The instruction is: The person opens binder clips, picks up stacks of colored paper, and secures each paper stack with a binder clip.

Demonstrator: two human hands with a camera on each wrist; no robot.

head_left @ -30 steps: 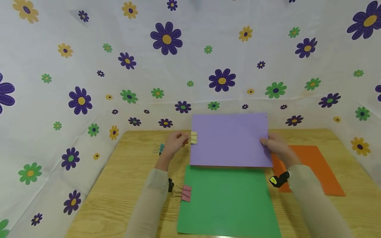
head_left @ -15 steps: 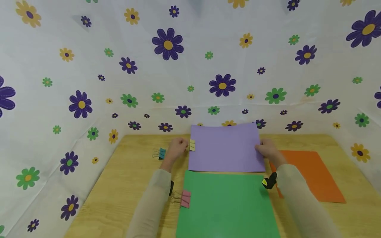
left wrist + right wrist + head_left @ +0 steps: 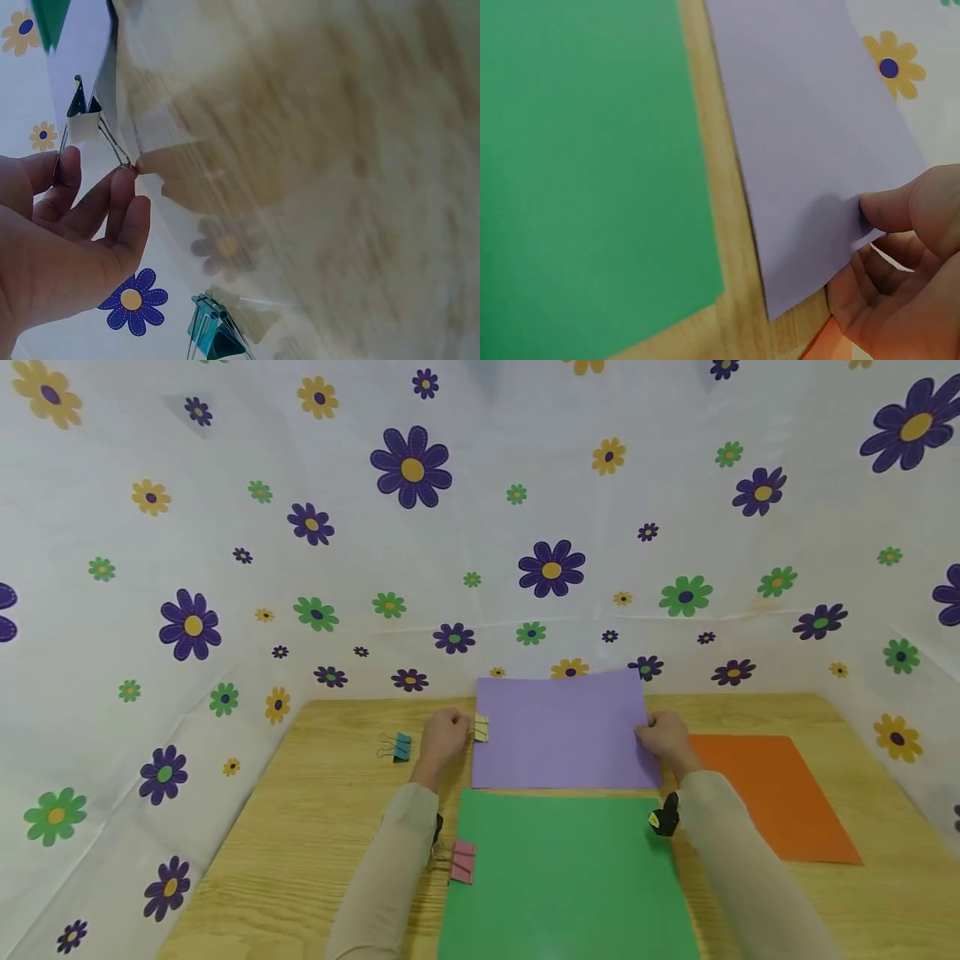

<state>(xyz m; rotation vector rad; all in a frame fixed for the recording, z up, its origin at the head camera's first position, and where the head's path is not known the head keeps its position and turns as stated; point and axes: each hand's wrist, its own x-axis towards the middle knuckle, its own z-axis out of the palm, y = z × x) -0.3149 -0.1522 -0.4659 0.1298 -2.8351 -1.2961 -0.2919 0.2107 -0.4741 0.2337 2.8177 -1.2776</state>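
Observation:
A sheet of purple paper (image 3: 562,735) is at the back of the table, its top edge slightly bowed against the backdrop. A pale yellow binder clip (image 3: 482,728) sits on its left edge. My left hand (image 3: 445,739) pinches that clip by its wire handles, thumb on one and fingers on the other, as the left wrist view shows. With thumb and fingers my right hand (image 3: 663,739) grips the purple sheet's right edge; the paper buckles a little under the thumb (image 3: 885,210).
A green sheet (image 3: 562,877) lies in front, with a pink binder clip (image 3: 462,862) on its left edge. To the left is a teal binder clip (image 3: 402,747); an orange sheet (image 3: 780,802) lies to the right. A flowered backdrop (image 3: 450,543) borders the wooden table (image 3: 300,860).
The purple sheet, held by both hands, has come down from above the green sheet to the table's back. Over the last half second the hands have hardly moved.

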